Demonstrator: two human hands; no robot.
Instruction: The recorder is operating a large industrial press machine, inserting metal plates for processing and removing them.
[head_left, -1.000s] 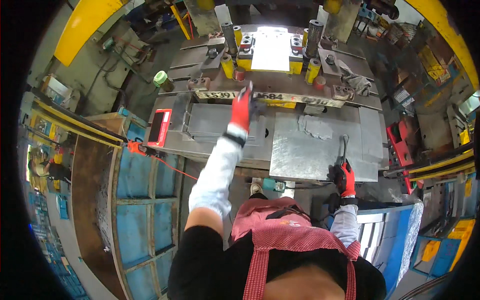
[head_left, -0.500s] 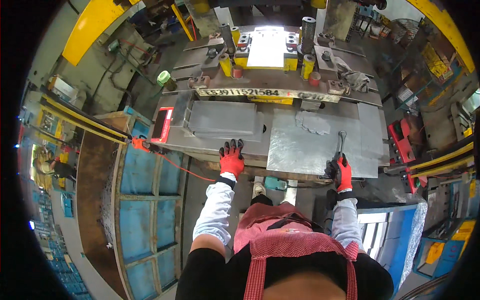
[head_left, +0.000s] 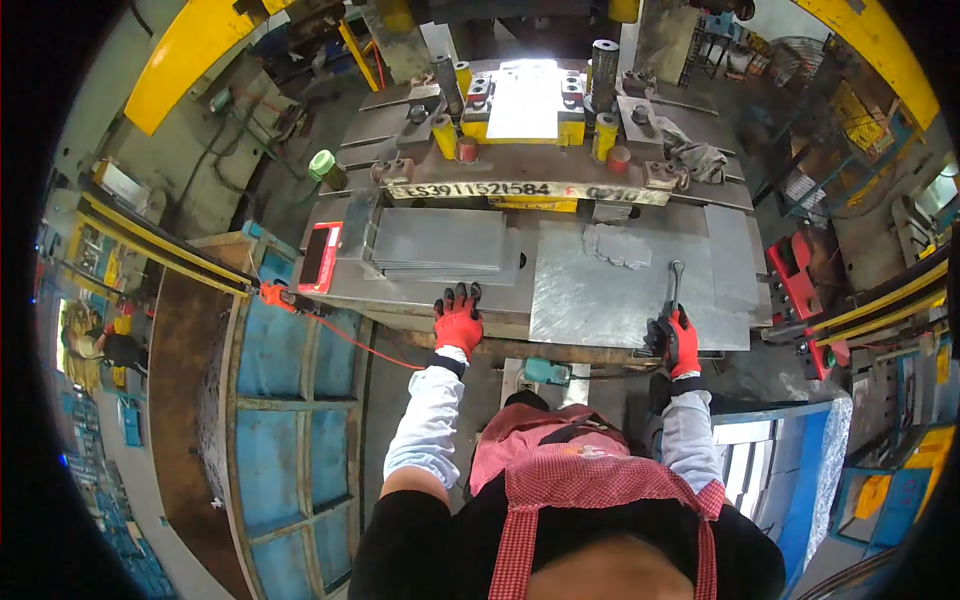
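My right hand (head_left: 680, 340), in a red glove with black fingers, is closed around the lower part of a metal wrench (head_left: 674, 288). The wrench's ring end points away from me, over a large flat metal sheet (head_left: 580, 300) on the bench. My left hand (head_left: 458, 322), gloved the same way, rests with fingers spread on the bench's front edge, holding nothing. Just beyond it lies a stack of grey metal sheets (head_left: 440, 238). A small, jagged-edged grey piece (head_left: 614, 246) sits on the far part of the large sheet.
Behind the bench stands a press die (head_left: 440, 186) with yellow posts and a brightly lit plate (head_left: 524, 105). A red-framed dark panel (head_left: 319, 257) lies at left, near a green-lidded bottle (head_left: 322, 165). Grey rags (head_left: 698, 160) lie back right. A blue crate (head_left: 270, 430) stands left.
The view has shifted slightly. Both hands stay in nearly the same places, the right still gripping the wrench.
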